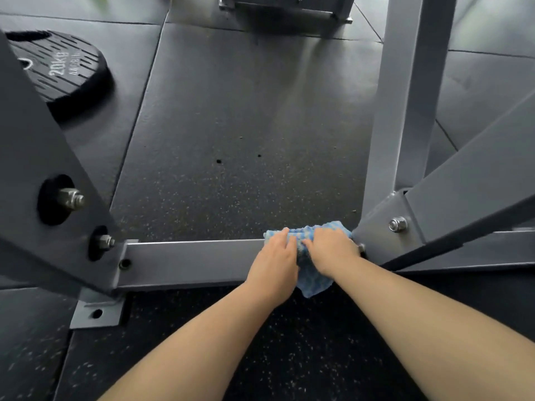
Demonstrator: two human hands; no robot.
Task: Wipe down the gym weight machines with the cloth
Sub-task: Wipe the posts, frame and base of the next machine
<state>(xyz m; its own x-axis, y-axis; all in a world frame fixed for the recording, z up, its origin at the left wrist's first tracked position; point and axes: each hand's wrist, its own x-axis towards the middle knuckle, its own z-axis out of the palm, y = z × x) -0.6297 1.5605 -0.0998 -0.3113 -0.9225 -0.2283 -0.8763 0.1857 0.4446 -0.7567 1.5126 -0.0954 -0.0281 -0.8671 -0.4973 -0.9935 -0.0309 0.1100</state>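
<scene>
Both hands down on the blue cloth [314,273], side by side, almost touching. Left hand [275,264] flat-ish on top, fingers bent over the far edge of the cloth, pressing it down. Right hand [330,250] the same, fingers curled into the cloth, right beside the corner joint [379,227]. Cloth draped over the low grey bar [188,261], one loose flap hanging off the near side, at the end of the bar next to the corner joint. To do this step well: press down hard, keep the cloth bunched under both palms, slide away from the corner joint along the bar toward the bolts [105,241] at the far end. Go slow near the shiny nut [398,224] just past the joint, to keep from snagging the cloth. Tuck up the hanging flap, off the floor [231,125]. Round black weight plate [60,70] well away from the joint, not in the way.
</scene>
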